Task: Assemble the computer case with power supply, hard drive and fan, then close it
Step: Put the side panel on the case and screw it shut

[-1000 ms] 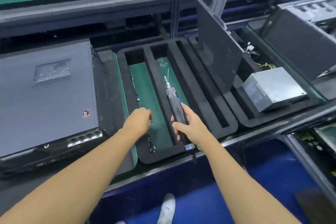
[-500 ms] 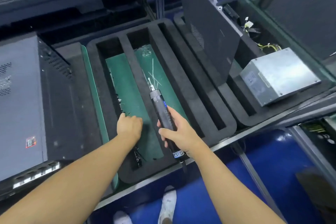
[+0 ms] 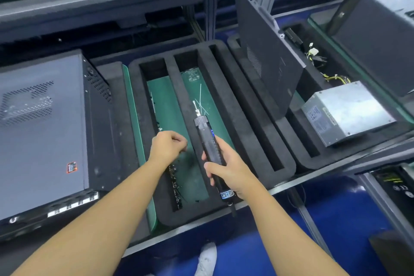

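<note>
Fingers (image 3: 212, 167) of your right hand (image 3: 230, 170) were wrapped round the black electric screwdriver (image 3: 207, 139), its bit pointing away from you above the foam tray (image 3: 226, 87) on the desk (image 3: 318, 175). Your left hand (image 3: 167, 149) hovered over that tray's left compartment with its fingers (image 3: 179, 141) curled in, near a row of small dark screws (image 3: 174, 177); whether they pinched anything could not be told. Your computer case (image 3: 40, 132) lay closed to the left, and the power supply (image 3: 347, 112) sat in the neighbouring tray (image 3: 313, 160) on the right, beside a leaning side panel (image 3: 264, 51).
</note>
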Motion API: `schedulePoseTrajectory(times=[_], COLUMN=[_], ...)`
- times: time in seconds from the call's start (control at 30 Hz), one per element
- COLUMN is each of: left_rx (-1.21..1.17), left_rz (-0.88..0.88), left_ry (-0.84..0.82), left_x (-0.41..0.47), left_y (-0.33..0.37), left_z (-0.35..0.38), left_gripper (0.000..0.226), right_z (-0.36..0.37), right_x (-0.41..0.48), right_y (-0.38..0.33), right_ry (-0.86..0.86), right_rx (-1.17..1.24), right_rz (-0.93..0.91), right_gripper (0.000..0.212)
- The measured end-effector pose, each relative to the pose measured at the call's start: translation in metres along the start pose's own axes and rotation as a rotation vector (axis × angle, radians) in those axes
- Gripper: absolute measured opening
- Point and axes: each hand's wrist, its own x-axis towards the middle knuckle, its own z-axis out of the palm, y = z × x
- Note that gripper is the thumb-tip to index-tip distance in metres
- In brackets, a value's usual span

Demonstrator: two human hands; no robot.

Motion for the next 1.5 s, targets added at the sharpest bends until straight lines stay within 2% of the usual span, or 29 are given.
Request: schedulePoseTrajectory(times=[0.07,0.17,0.23,0.33,0.6,1.07,1.3,1.5], left_rx=[-0.605,-1.173,-1.36,-1.466,-1.525,-1.291,-1.009,-0.963], left_rz=[-0.059,-0.065,-0.068,-0.05,0.04,0.202,0.338,0.324], left_ry=[-0.008,-0.057,-0.083,-0.119,-0.245,-0.378,-0.421,-0.4], left_x=[-0.012,-0.029,-0.04,-0.055,-0.107,-0.177,-0.192,-0.201], left_y=[0.008,0.015,0.018,0.021,0.017,-0.054,-0.077,-0.086], left_z=[-0.011,-0.026,-0.035,-0.045,-0.078,-0.157,-0.203,-0.225], left_gripper=[0.008,0.015,0.017,0.016,0.015,0.016,0.016,0.015], right_z=[0.005,0.016,0.026,0.041,0.086,0.182,0.211,0.229], right_x=[-0.005,-0.013,-0.021,-0.037,-0.098,-0.175,-0.19,-0.19], right_y=[-0.01,-0.027,-0.035,-0.043,-0.043,-0.034,-0.028,-0.021], right_ry=[-0.023,-0.069,-0.09,-0.105,-0.042,-0.03,-0.039,-0.027], right_rx=[-0.014,-0.059,-0.086,-0.124,-0.221,-0.38,-0.41,-0.437], right_rz=[-0.006,-0.019,-0.025,-0.029,-0.03,-0.041,-0.056,-0.082], right_gripper=[0.064,0.063,0.061,0.061,0.068,0.075,0.077,0.078])
